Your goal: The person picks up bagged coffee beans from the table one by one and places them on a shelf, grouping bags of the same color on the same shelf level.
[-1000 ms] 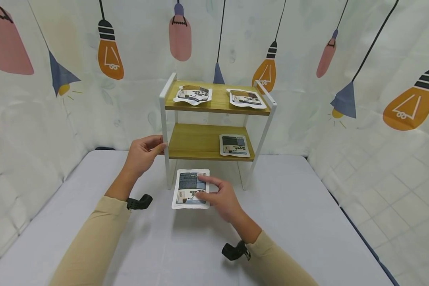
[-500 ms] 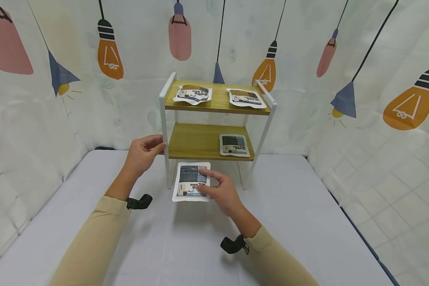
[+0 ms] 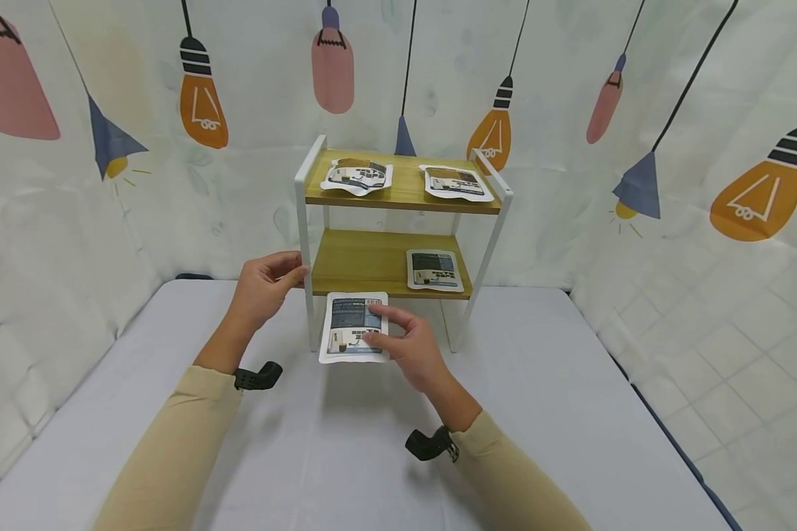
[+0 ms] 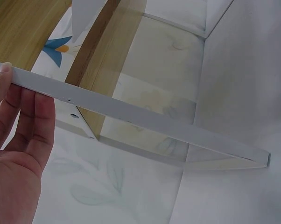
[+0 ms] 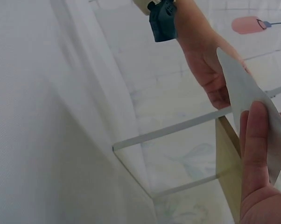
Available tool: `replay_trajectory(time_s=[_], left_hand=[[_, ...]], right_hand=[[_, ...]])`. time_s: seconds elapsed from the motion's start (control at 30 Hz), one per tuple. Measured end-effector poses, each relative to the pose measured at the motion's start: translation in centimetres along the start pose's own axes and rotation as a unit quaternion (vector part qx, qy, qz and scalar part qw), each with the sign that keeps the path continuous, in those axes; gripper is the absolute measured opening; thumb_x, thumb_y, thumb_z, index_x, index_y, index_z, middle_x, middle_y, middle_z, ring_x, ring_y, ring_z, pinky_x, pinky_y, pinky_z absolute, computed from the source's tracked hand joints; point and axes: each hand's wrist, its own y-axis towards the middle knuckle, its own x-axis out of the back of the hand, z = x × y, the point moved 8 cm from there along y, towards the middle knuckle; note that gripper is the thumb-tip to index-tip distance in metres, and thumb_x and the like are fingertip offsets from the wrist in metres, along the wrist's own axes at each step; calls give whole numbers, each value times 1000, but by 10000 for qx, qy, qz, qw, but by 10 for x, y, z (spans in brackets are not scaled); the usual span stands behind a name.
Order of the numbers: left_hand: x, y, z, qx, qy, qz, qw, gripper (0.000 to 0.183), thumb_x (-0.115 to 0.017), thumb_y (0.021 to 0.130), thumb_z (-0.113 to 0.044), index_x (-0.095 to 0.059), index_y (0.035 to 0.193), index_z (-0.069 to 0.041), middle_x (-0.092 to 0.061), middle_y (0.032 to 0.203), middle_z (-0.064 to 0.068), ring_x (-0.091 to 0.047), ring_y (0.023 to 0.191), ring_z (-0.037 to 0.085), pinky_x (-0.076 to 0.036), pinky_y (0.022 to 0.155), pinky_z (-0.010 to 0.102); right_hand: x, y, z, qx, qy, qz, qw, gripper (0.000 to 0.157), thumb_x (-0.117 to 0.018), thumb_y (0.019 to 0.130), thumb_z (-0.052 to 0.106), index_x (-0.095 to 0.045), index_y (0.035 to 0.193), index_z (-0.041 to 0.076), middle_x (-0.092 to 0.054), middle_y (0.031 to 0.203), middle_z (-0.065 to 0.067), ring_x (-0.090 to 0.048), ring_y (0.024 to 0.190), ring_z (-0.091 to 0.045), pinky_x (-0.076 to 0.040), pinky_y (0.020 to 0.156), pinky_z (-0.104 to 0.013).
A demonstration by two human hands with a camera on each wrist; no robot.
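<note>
My right hand point(image 3: 415, 346) pinches a flat white pouch point(image 3: 352, 328) with a dark blue printed label, thumb on top and fingers beneath. The pouch is in the air just in front of the lower shelf point(image 3: 359, 262), overlapping its front edge in the head view. My left hand point(image 3: 266, 287) grips the white front left post of the small two-tier rack point(image 3: 302, 221). In the left wrist view, the thumb and fingers point(image 4: 40, 116) close round that post point(image 4: 131, 114). From the right wrist view, the pouch point(image 5: 248, 93) shows its plain pale underside.
Two similar pouches lie on the top shelf, a left pouch point(image 3: 357, 175) and a right pouch point(image 3: 457, 183). Another pouch point(image 3: 435, 270) rests at the right of the lower shelf. The rack stands on a white-covered table point(image 3: 538, 383) before a printed fabric backdrop point(image 3: 252, 88).
My right hand has moved the pouch forward and up, toward the lower shelf's front edge. The left hand has stayed on the post, and the rack has not moved.
</note>
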Motion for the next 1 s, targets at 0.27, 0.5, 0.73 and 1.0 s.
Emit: replay_trajectory(time_s=[0.27,0.5,0.73,1.0], left_hand=[[0,0,-1,-44,-50,-35,10000,38,-69,99,-23,-68,133,-8,-71,125,22,-71,94,2,-59,82,16],[1,1,-2,-172,-112,-88,9998,34,-70,98,-16,-69,129,-2,-75,108,-9,-72,92,2,-60,79,16],[1,1,-1,-174,-32,-98,9998,33,-69,99,-16,-69,129,-3,-77,112,3,-72,92,1,-60,80,17],[0,1,-1,-80,1,-107,9999,34,-69,99,-18,-69,129,-2,-70,122,28,-71,93,2,-59,81,16]], right_hand=[[1,7,0,4,-207,-224,9995,47,-79,89,9,-70,133,19,-54,146,-9,-71,95,-19,-62,77,-25],[-2,12,3,70,-29,-128,9999,48,-78,89,6,-69,135,15,-52,147,-10,-71,94,-17,-62,78,-24],[-5,16,7,148,49,192,9997,57,-80,86,0,-65,139,15,-52,147,-11,-75,95,-20,-63,84,-29],[-8,18,12,185,105,318,9993,65,-81,83,-5,-62,142,14,-54,144,-14,-74,103,-24,-62,88,-33]])
